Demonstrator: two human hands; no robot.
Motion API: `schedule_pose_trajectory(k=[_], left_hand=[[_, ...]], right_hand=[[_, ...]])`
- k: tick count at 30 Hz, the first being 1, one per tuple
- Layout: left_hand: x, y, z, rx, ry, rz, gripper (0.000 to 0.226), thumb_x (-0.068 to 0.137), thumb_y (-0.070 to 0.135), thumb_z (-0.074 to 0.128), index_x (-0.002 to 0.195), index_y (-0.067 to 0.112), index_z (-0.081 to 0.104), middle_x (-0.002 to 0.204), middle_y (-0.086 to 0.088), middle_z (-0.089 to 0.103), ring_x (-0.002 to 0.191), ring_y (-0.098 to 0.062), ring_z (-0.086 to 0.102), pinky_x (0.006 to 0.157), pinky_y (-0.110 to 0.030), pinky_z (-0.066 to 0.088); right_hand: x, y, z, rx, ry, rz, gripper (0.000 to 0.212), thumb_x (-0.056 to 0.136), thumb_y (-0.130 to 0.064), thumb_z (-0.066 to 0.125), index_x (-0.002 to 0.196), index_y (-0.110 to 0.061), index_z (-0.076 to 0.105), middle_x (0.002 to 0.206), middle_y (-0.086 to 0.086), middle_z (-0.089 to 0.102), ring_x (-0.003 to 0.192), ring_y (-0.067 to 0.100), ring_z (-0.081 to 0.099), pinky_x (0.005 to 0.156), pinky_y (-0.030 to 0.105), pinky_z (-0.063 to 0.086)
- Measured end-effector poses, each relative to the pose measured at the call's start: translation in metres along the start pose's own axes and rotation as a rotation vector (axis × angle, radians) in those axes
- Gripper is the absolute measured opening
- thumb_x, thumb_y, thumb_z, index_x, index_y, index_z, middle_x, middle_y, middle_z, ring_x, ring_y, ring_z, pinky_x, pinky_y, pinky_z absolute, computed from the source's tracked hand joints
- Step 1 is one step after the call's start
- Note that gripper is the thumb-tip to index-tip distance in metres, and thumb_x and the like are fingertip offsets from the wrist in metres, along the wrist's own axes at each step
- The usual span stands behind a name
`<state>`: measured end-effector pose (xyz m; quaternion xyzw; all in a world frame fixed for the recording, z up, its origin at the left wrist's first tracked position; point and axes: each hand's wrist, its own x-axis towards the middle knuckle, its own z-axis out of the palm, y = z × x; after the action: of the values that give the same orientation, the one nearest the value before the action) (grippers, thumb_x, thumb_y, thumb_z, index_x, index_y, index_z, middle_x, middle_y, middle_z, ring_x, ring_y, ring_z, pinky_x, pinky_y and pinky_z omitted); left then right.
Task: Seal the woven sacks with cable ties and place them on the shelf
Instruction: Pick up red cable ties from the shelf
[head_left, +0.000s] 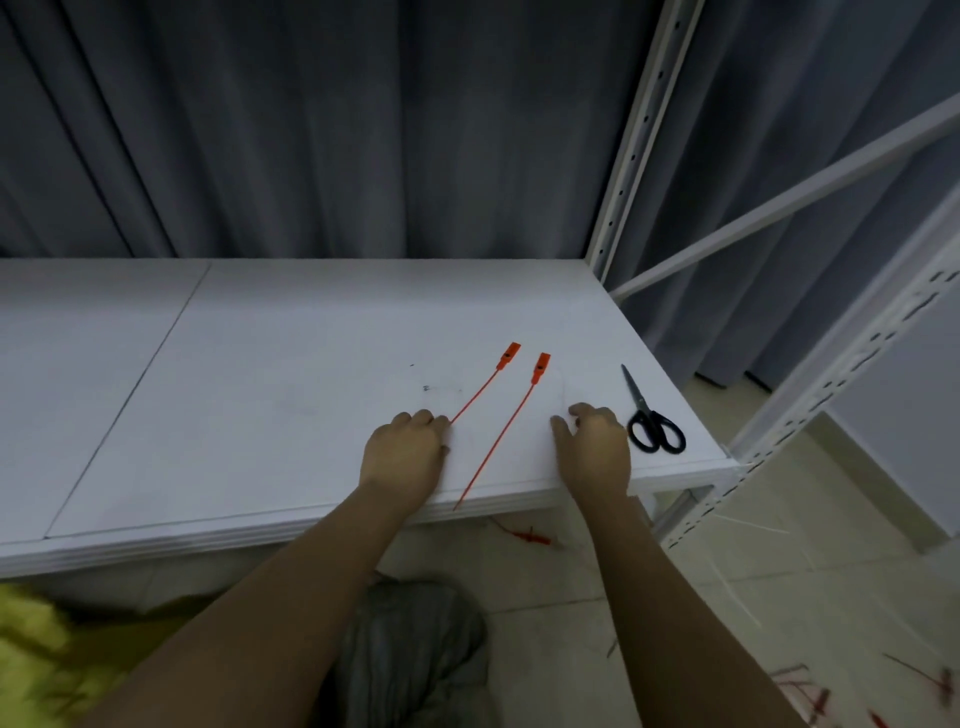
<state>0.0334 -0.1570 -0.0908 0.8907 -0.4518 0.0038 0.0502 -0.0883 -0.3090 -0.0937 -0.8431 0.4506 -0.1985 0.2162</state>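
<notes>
Orange cable tie (480, 387) pinched by left hand (402, 452); right hand (595, 447) loosely curled, empty. Could drag second tie (501, 431) off shelf (260, 389).

Both bare forearms reach forward and up from the bottom of the view, the hands side by side and a little apart. The left hand (402, 452) lies knuckles-up, its fingers curled under, thumb and forefinger pinched together at the far right edge of the fist. The right hand (595, 447) is also back-up (wrist straight), its fingers bent loosely downward and the thumb spread out to the left, holding nothing.
</notes>
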Motion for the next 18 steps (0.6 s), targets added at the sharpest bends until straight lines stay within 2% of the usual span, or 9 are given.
schedule_pose_trajectory(k=[3, 6, 11, 13, 15, 17, 18], left_hand=[[0.0, 0.003, -0.002, -0.013, -0.04, -0.115, 0.027, 0.097, 0.013, 0.042, 0.12, 0.009, 0.055, 0.119, -0.01, 0.056, 0.109, -0.025, 0.053, 0.085, -0.032, 0.047], [-0.001, 0.009, -0.005, -0.027, -0.068, -0.211, 0.024, 0.092, 0.001, 0.044, 0.114, 0.003, 0.055, 0.114, -0.014, 0.058, 0.106, -0.027, 0.056, 0.086, -0.031, 0.047], [-0.007, 0.008, -0.015, -0.182, -0.131, -0.312, 0.022, 0.09, 0.005, 0.047, 0.11, 0.002, 0.058, 0.115, -0.015, 0.06, 0.109, -0.03, 0.057, 0.088, -0.031, 0.044], [-0.015, 0.004, -0.019, -0.247, -0.143, -0.343, 0.019, 0.089, 0.009, 0.05, 0.106, 0.002, 0.058, 0.113, -0.015, 0.061, 0.107, -0.031, 0.057, 0.085, -0.031, 0.044], [-0.025, -0.001, -0.026, -0.291, -0.131, -0.355, 0.008, 0.087, 0.011, 0.052, 0.09, 0.005, 0.056, 0.099, -0.012, 0.061, 0.099, -0.031, 0.058, 0.075, -0.03, 0.04], [-0.034, -0.007, -0.038, -0.337, -0.104, -0.373, 0.02, 0.085, 0.013, 0.054, 0.068, 0.009, 0.044, 0.074, -0.004, 0.051, 0.084, -0.029, 0.054, 0.067, -0.028, 0.036], [-0.039, -0.01, -0.044, -0.35, -0.091, -0.368, 0.025, 0.084, 0.014, 0.055, 0.064, 0.011, 0.04, 0.068, -0.002, 0.045, 0.078, -0.027, 0.052, 0.065, -0.028, 0.035]], right_hand=[[-0.02, -0.013, 0.0, -0.024, 0.05, -0.147, 0.032, 0.096, -0.023, 0.047, 0.119, -0.005, 0.062, 0.116, 0.015, 0.061, 0.103, 0.029, 0.057, 0.085, 0.036, 0.049], [-0.034, -0.023, 0.001, 0.0, 0.018, -0.199, 0.031, 0.097, -0.02, 0.045, 0.119, -0.007, 0.062, 0.116, 0.013, 0.062, 0.103, 0.026, 0.058, 0.085, 0.032, 0.047], [-0.051, -0.037, -0.002, 0.059, -0.056, -0.155, 0.031, 0.097, -0.018, 0.046, 0.122, -0.008, 0.061, 0.119, 0.01, 0.063, 0.104, 0.021, 0.06, 0.087, 0.024, 0.046], [-0.056, -0.044, -0.006, 0.078, -0.076, -0.147, 0.031, 0.097, -0.018, 0.046, 0.122, -0.008, 0.06, 0.121, 0.01, 0.062, 0.106, 0.021, 0.06, 0.089, 0.024, 0.046], [-0.061, -0.053, -0.01, 0.091, -0.09, -0.138, 0.031, 0.097, -0.018, 0.045, 0.123, -0.01, 0.06, 0.123, 0.008, 0.062, 0.107, 0.02, 0.06, 0.091, 0.024, 0.046], [-0.067, -0.068, -0.014, 0.131, -0.113, -0.124, 0.031, 0.097, -0.018, 0.045, 0.123, -0.011, 0.061, 0.124, 0.006, 0.062, 0.108, 0.02, 0.06, 0.092, 0.024, 0.046], [-0.071, -0.077, -0.016, 0.164, -0.123, -0.12, 0.03, 0.097, -0.017, 0.046, 0.122, -0.012, 0.061, 0.124, 0.005, 0.062, 0.108, 0.019, 0.06, 0.092, 0.023, 0.045]])
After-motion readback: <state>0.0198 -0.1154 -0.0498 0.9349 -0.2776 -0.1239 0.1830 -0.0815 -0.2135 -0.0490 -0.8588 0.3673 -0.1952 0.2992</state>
